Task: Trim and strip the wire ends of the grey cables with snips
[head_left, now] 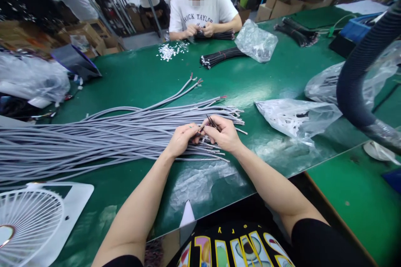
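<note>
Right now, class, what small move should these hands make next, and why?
Probably spread the dark wire tips apart. The left hand and right hand already pinch them together just above the grey cable bundle, so only a fingertip move seems needed.

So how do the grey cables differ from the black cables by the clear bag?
The grey cables are long, loosely fanned; the black cables are shorter, tightly bundled. The left hand and right hand hold grey ends; no hand touches the black. Both lie on the green table.
</note>
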{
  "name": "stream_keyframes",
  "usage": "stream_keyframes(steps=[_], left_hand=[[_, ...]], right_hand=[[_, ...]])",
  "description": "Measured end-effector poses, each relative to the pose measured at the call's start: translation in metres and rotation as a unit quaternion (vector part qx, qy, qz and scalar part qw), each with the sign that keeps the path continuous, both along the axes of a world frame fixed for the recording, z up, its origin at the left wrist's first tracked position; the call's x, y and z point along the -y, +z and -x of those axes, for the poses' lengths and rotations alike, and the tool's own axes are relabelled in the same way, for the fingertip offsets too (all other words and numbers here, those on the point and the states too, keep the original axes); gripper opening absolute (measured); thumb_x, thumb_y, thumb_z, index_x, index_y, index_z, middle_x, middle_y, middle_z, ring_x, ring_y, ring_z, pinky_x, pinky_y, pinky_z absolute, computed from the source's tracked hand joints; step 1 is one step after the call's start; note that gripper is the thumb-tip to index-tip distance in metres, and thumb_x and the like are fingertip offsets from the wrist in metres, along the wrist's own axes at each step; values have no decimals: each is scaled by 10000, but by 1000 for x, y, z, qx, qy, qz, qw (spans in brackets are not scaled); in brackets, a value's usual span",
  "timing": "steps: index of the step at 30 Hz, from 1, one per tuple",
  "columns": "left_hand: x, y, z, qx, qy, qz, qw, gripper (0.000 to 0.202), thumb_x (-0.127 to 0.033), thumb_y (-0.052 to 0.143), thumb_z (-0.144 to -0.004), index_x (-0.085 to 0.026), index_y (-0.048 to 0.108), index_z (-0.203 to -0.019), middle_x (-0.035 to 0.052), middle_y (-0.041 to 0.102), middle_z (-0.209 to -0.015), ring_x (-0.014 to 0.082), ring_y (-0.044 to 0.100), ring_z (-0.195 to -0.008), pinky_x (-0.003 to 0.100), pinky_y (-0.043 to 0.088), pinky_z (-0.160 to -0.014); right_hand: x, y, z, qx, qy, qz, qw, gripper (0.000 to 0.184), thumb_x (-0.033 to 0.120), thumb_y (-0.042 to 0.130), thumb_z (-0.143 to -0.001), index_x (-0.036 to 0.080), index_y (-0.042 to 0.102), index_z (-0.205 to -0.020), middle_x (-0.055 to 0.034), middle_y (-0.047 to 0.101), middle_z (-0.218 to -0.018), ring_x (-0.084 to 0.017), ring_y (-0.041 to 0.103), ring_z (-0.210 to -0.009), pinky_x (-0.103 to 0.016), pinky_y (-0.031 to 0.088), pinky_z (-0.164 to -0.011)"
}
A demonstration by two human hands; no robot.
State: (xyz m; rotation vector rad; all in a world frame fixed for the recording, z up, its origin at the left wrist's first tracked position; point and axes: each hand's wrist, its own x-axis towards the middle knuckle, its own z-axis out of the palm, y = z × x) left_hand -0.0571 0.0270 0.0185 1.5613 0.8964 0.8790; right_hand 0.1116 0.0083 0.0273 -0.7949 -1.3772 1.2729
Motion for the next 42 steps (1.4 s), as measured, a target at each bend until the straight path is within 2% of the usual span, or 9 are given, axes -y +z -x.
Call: stream_keyframes(steps=[5,9,14,19,25,28,32,36,42], left_hand=[[-2,-8,9,56,57,-38,996,322,-423,613,-806,-148,619,-637,-3,552,-537,112,482,-522,245,391,-561],[-2,-7,12,63,47,-38,996,335,-435,647,-805,-143,612,-645,2,566,-541,102,506,-522,233,422,-569],[-1,-3,13,113,4,31,993,260,-374,729,-755,-163,627,-868,-1,636,-597,109,595,-515,182,449,-476],[-4,-3,19,146,-63,37,987,473,-346,746,-741,-213,606,-1174,23,682,-697,136,646,-600,194,495,-503],[-5,-7,18,86,-62,45,993,304,-313,761,-727,-137,700,-968,41,677,-636,119,618,-561,202,491,-527],[-5,-6,13,92,-34,51,994,308,-339,770,-715,-132,700,-932,38,676,-631,103,599,-546,193,480,-526],[-4,-5,10,107,-15,64,992,333,-361,784,-697,-122,702,-913,40,677,-635,105,604,-564,194,477,-540],[-3,-6,9,110,-15,74,991,338,-348,789,-694,-125,702,-933,44,692,-665,116,629,-602,202,487,-575],[-3,-8,11,106,-22,80,991,347,-337,801,-681,-127,701,-938,51,715,-722,136,666,-666,228,512,-656]], right_hand=[[-3,-1,3,-34,-4,12,999,221,360,646,-769,152,573,-747,66,503,-569,-19,392,-375,-170,282,-376],[-8,-10,9,-72,27,61,995,259,387,680,-737,150,575,-734,80,468,-523,-20,367,-361,-175,241,-361],[-9,-17,13,-100,51,102,988,279,386,713,-697,152,572,-758,80,502,-554,-13,367,-361,-168,220,-341],[-7,-17,15,-113,58,114,985,310,413,710,-694,155,573,-796,75,535,-584,-12,372,-360,-167,230,-338],[-8,-17,13,-67,52,140,987,372,490,701,-697,162,563,-804,92,478,-490,-32,343,-351,-175,214,-348],[-10,-11,4,13,0,86,996,315,451,661,-748,151,589,-809,59,540,-574,-42,421,-438,-175,320,-419],[5,4,-15,146,-91,-37,984,293,370,502,-878,144,643,-1000,-27,671,-808,-111,600,-703,-247,489,-678],[31,5,-20,242,-121,-115,956,314,302,455,-915,166,637,-1131,-88,687,-1094,-177,634,-1020,-328,482,-926],[41,-8,-6,259,-139,-159,942,284,252,489,-909,164,630,-1139,-106,687,-1113,-198,643,-1033,-335,498,-924]])
